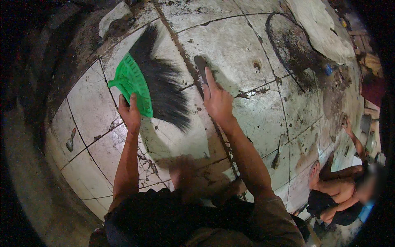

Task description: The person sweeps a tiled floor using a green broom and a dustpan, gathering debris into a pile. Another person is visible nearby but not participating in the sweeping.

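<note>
My left hand (131, 113) pinches the lower edge of a green plastic broom head (132, 78), thumb on top. The broom head lies tilted, and its black bristles (164, 82) fan out to the right over the tiles. No handle shows in its short socket. To the right, my right hand (219, 103) is closed around a dark, flat tool with a rounded end (200, 64). My index finger stretches along that tool, which points away from me. Its grip is hidden in my palm, so its exact kind cannot be made out.
Cracked, stained white tiles (230, 45) cover the floor. A small bladed tool (70, 140) lies at left, and a slim dark one (276, 158) at right. Further off are a black cord loop (269, 24) and a whitish sack (321, 31). Another person (337, 191) sits at lower right.
</note>
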Demonstrator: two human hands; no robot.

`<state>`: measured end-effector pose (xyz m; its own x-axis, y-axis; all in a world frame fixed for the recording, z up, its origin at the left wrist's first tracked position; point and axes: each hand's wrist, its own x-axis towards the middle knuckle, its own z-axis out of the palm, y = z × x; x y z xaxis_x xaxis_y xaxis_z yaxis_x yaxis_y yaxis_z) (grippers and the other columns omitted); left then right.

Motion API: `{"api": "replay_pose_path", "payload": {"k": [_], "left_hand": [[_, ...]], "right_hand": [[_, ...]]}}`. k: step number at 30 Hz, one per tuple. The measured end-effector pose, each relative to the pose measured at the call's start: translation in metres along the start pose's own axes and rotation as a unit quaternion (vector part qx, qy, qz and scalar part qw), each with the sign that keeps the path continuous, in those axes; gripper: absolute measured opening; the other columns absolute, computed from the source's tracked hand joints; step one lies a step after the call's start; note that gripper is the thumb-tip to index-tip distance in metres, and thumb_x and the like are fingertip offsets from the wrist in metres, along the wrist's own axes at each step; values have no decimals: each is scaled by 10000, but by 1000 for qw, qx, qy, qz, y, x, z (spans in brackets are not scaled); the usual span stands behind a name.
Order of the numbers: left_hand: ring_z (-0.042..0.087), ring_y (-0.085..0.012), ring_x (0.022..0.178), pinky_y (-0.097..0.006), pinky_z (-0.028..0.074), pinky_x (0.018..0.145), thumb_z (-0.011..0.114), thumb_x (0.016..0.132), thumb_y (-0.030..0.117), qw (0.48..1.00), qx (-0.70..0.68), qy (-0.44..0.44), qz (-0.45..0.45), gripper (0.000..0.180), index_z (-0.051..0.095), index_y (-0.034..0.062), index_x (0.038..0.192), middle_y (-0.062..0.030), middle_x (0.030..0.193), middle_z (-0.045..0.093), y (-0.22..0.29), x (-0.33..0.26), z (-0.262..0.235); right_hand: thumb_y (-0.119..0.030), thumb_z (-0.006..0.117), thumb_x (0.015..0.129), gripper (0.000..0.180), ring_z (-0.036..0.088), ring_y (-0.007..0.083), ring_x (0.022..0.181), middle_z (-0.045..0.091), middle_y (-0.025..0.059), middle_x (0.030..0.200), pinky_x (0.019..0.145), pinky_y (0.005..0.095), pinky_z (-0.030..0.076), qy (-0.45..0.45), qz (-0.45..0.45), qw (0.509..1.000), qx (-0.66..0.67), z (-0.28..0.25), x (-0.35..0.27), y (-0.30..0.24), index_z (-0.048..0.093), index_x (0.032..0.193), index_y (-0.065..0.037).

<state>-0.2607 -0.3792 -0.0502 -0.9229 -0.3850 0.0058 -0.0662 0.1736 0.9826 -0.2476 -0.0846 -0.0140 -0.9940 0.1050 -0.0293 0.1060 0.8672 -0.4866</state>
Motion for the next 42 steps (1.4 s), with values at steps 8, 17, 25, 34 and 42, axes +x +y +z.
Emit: {"api": "replay_pose_path", "payload": {"k": [8,17,25,34,42], "left_hand": [[566,-108,833,-275,474,763,600,998,89,1000,14,-6,-4,133,599,-17,1079,-46,961,653,-3,1,-2],[570,-108,850,-279,476,773,598,1003,87,1000,21,-10,1,135,599,-16,1091,-46,978,655,-3,2,-4],[573,-121,883,-281,478,796,587,1011,91,1000,-6,-8,-8,135,590,-13,1097,-57,999,651,-4,2,-2],[582,-124,870,-292,492,782,583,1009,89,999,43,-31,-10,150,592,-14,1118,-57,992,661,-3,3,-4],[587,-123,868,-294,493,790,596,999,87,1000,-14,-8,-15,162,598,-21,1120,-61,994,670,0,-1,-2]], "right_hand": [[-244,596,983,614,673,446,678,706,241,830,606,546,525,-2,0,1000,-13,4,-20,-3,383,1559,-229],[-246,606,973,630,681,437,679,718,243,851,618,546,534,41,-43,998,3,11,-17,3,384,1563,-230],[-263,583,983,571,668,453,677,685,258,801,632,567,519,17,27,999,-32,-3,26,21,427,1529,-201],[-250,626,957,640,676,467,757,716,236,933,670,570,529,-6,29,999,18,-3,23,3,392,1552,-217],[-256,654,938,668,672,468,720,700,251,835,653,546,533,36,30,999,12,-13,46,17,395,1551,-203]]}}
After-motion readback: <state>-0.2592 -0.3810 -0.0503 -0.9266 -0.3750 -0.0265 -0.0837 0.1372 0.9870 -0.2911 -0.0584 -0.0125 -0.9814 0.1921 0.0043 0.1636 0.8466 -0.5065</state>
